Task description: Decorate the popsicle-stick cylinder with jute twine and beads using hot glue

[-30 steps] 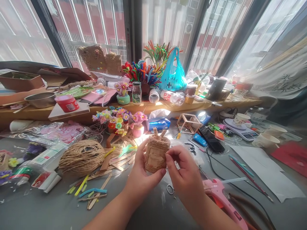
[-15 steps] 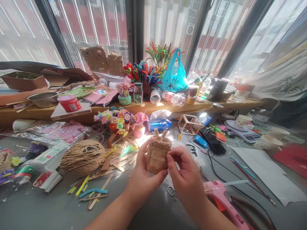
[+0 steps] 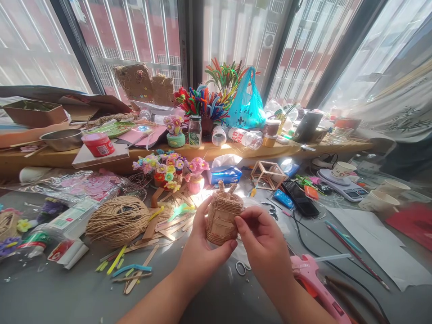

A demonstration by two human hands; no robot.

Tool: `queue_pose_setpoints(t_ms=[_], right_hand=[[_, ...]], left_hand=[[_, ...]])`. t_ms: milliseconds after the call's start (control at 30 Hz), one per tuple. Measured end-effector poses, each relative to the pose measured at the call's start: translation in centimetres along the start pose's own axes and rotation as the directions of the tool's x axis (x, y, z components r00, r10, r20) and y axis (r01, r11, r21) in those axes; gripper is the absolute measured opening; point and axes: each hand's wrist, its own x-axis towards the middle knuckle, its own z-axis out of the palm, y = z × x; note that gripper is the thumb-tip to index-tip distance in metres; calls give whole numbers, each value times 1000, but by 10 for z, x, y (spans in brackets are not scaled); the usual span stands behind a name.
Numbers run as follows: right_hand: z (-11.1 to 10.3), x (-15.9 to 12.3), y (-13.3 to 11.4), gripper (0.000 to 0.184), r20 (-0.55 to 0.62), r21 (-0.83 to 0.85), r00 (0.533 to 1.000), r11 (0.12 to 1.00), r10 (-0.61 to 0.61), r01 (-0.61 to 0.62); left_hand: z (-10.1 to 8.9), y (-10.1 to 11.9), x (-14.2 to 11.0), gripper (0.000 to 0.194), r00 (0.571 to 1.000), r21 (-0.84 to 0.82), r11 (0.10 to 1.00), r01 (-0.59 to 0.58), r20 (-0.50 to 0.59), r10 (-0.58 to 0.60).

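Upright in front of me is a small craft piece [image 3: 224,218] of cardboard wrapped with twine, shaped rather like a tiny backpack, with two short twine-covered stubs on top. My left hand [image 3: 202,249] is closed around its left side and bottom, thumb along the lower front. At its right edge, the thumb and forefinger of my right hand [image 3: 261,240] are pinched together against the side. Whatever those fingertips pinch besides the edge is hidden. Below the hands lies a small metal ring [image 3: 240,268]. A pink glue gun [image 3: 315,274] rests beside my right forearm.
A twine ball [image 3: 118,220], wooden sticks [image 3: 141,270] and yellow and blue pieces lie leftward. Behind are pipe-cleaner flowers [image 3: 168,168], a blue tissue pack [image 3: 224,174] and a wooden frame [image 3: 268,174]. Rightward are a black cable [image 3: 303,236], a phone [image 3: 300,198], paper and a scale [image 3: 351,191].
The craft piece has turned slightly in my left hand. My right fingers stay pinched at its right edge, with the hand shifted a little rightward.
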Motion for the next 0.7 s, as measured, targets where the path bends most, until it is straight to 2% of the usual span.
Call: queue_pose_setpoints(t_ms=[233,467,600,700], right_hand=[[0,2,-10,19,2,90,996,992,94,-94],[-2,1,-12,15,-4,133,1000,991,30,-29],[0,0,-11,19,-33,154,997,986,71,-66],[2,1,-11,23,-7,223,995,970,101,-97]], left_hand=[[0,2,1,96,1000,21,1000,24,-3,-24],[-1,-2,1,96,998,-58,997,55,3,-55],[-1,-2,0,96,998,-88,994,63,10,-62],[0,-1,-1,96,998,-105,992,63,11,-62]])
